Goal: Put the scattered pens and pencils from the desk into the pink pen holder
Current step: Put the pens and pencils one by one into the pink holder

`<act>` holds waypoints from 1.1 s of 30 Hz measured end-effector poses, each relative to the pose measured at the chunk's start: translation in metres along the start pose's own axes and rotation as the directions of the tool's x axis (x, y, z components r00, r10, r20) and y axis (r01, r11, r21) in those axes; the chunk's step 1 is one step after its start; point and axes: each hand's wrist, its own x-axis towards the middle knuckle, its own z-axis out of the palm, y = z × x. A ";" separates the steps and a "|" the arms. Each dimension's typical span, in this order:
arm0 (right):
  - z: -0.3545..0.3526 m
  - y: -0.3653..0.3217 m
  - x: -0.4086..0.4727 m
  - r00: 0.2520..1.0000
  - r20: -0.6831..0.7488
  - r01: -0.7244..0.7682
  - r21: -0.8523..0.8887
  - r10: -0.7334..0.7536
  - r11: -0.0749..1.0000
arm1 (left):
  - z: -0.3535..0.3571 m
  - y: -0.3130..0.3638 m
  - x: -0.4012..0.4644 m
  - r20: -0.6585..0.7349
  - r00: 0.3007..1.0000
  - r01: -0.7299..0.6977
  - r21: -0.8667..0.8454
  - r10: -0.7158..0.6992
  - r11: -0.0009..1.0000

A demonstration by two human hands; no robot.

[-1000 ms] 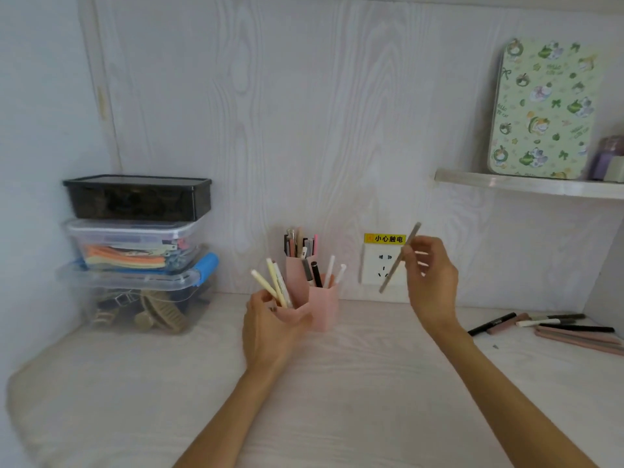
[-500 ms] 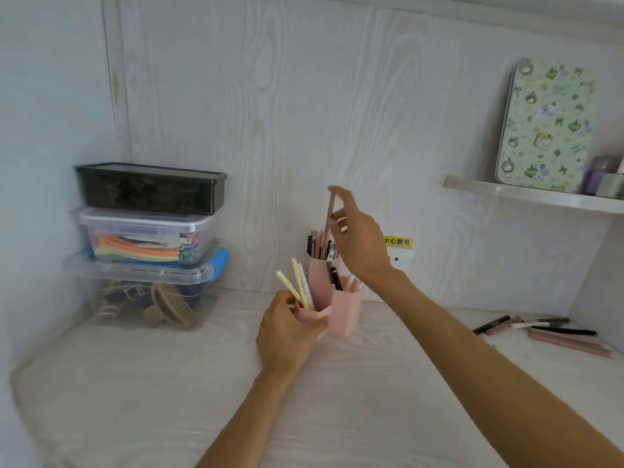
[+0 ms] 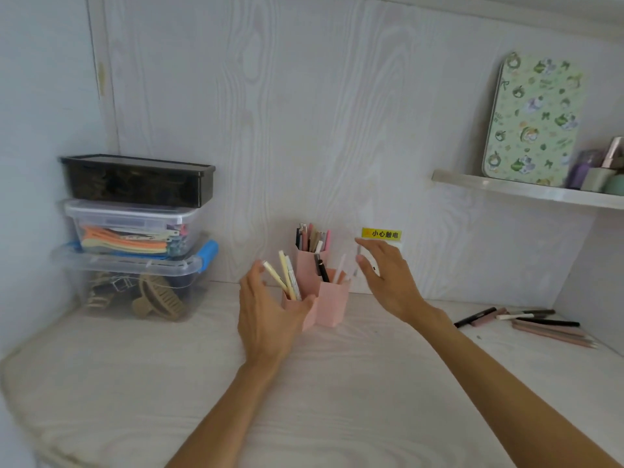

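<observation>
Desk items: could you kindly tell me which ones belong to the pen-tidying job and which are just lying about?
Job:
pink holder
loose pens at the desk's right
left hand
right hand

Lying about:
stacked boxes
green tin on the shelf
yellow label

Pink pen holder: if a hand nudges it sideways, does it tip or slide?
The pen holder probably slides before tipping: its three joined tubes give a broad footing on the desk. It looks like thin plastic, so likely light and easy to shift. The tall back tube is packed with pens standing above its rim, so a high push might rock it.
</observation>
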 end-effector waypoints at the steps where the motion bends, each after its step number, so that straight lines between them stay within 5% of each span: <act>1: -0.006 0.014 -0.010 0.999 -0.008 -0.043 -0.011 0.043 0.999 | -0.003 0.002 0.000 -0.049 0.998 -0.051 -0.002 0.051 0.999; 7: -0.045 0.100 -0.063 0.952 -0.010 -0.307 -0.068 0.307 0.949 | -0.004 0.018 -0.015 -0.194 0.911 -0.355 0.082 0.364 0.931; 11: -0.064 0.147 -0.085 0.896 0.032 -0.423 -0.249 0.444 0.871 | 0.028 0.042 -0.034 0.097 0.864 -0.503 0.104 0.494 0.858; 16: -0.066 0.182 -0.102 0.799 0.153 -0.504 -0.358 0.581 0.786 | 0.104 0.064 -0.062 0.547 0.779 -0.427 0.106 0.306 0.898; 20: -0.062 0.189 -0.099 0.837 0.182 -0.448 -0.315 0.517 0.837 | 0.156 0.075 -0.071 0.664 0.712 -0.402 0.120 0.228 0.908; 23: -0.058 0.190 -0.097 0.907 0.107 -0.396 -0.111 0.407 0.912 | 0.185 0.085 -0.073 0.696 0.689 -0.448 0.189 0.202 0.874; 33: -0.057 0.186 -0.095 0.944 0.145 -0.297 -0.015 0.296 0.955 | 0.176 0.083 -0.069 0.653 0.719 -0.469 0.205 0.237 0.859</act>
